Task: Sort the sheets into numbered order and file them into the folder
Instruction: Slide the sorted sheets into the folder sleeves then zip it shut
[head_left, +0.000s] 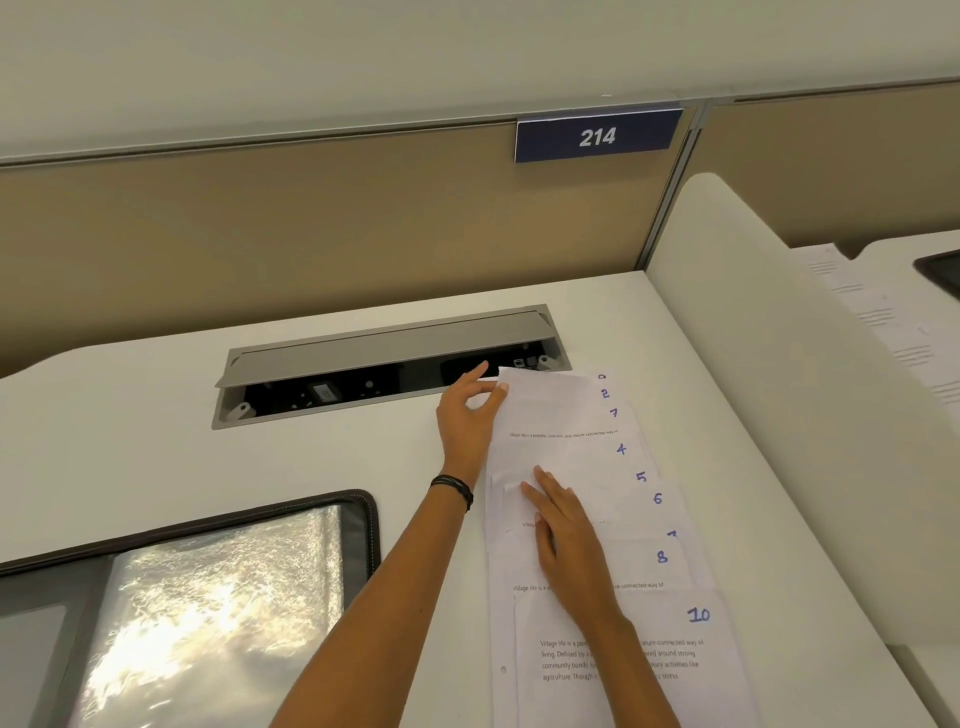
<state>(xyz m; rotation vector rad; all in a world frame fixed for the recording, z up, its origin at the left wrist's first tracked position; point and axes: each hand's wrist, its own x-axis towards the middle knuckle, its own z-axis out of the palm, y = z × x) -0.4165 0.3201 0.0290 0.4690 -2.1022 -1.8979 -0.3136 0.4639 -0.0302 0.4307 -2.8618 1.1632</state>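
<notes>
Pinching the far sheet (545, 400) in my left hand (467, 421), right hand (569, 535) flat on the fanned sheets (623, 564). Risk: tugging disorders them.

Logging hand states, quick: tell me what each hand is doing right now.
Left hand: pinches the corner of a sheet at the far end of the row.
Right hand: open, fingers flat on the fanned sheets.

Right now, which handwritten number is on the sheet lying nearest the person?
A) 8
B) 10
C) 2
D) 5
B: the nearest sheet, lowest in the fanned row, has a blue 10 written in its top right corner.
</notes>
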